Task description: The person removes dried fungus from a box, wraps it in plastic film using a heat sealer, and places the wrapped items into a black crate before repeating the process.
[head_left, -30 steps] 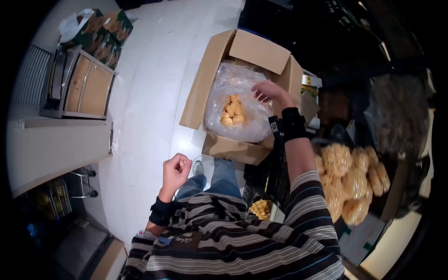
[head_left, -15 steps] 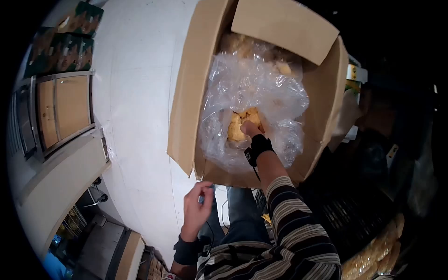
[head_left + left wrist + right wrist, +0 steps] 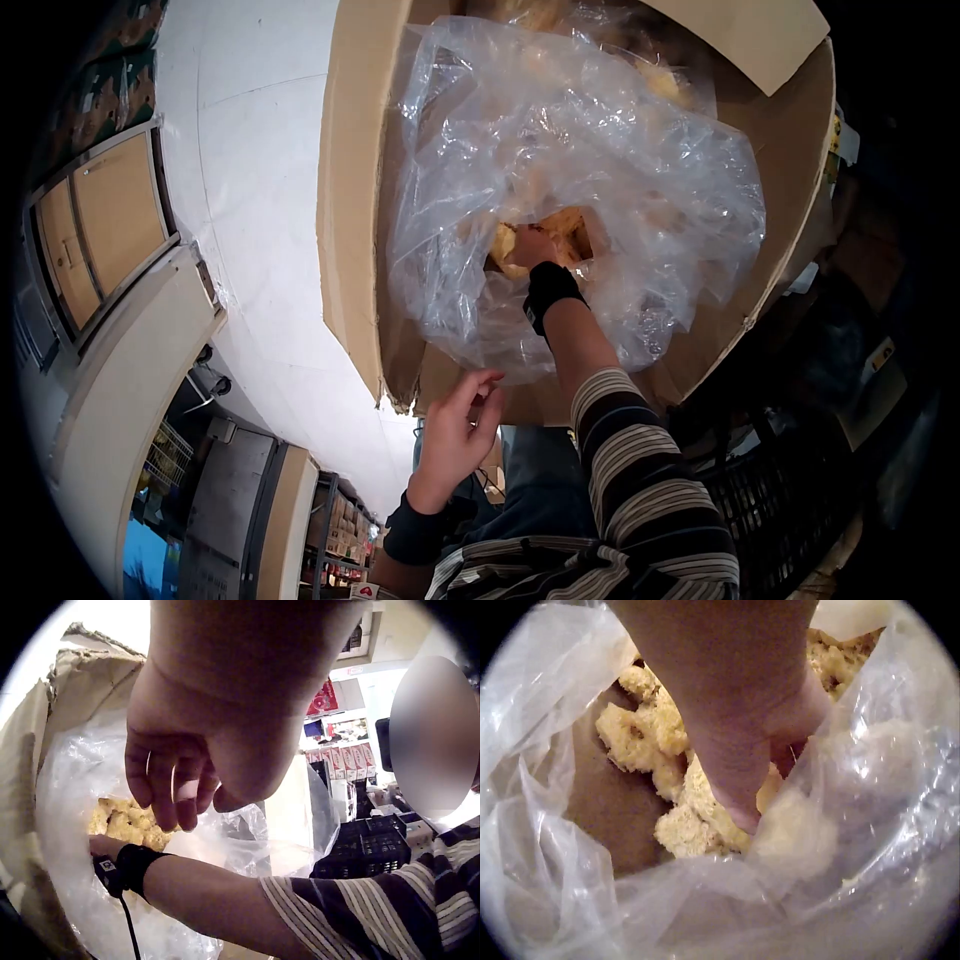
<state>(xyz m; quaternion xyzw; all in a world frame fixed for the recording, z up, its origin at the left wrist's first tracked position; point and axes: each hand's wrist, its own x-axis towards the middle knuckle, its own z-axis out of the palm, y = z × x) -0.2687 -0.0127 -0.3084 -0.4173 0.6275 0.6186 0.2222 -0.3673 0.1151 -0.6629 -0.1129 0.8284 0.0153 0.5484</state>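
Reaching through the mouth of a clear plastic bag (image 3: 590, 130) with the right hand (image 3: 535, 245), down among golden, rough-textured pieces (image 3: 690, 825) heaped inside. Pressing the thumb of that hand down beside the pieces, as seen from the right wrist, with the fingertips buried out of sight; impossible to tell between grasping and merely touching. Holding nothing in the left hand (image 3: 457, 430), raised just beside the near edge of a cardboard box (image 3: 345, 200), with fingers loosely bent and well apart from the pieces. Filling most of the box with glossy, crumpled folds of film, and surrounding both the pieces and the right wrist. Showing more yellowish pieces (image 3: 660, 80) at the far end of the box, blurred under plastic. Wearing black wristbands (image 3: 552, 290) and a striped sleeve (image 3: 640, 440), and standing close against the near side of the box in dark trousers (image 3: 540, 470). Set above a pale floor (image 3: 265, 130), between a cabinet (image 3: 120, 220) with tan panels on the left and a black slotted crate (image 3: 765, 500) in shadow on the right. Backed, as seen from the left wrist, by a row of red-and-white packages (image 3: 349, 761).
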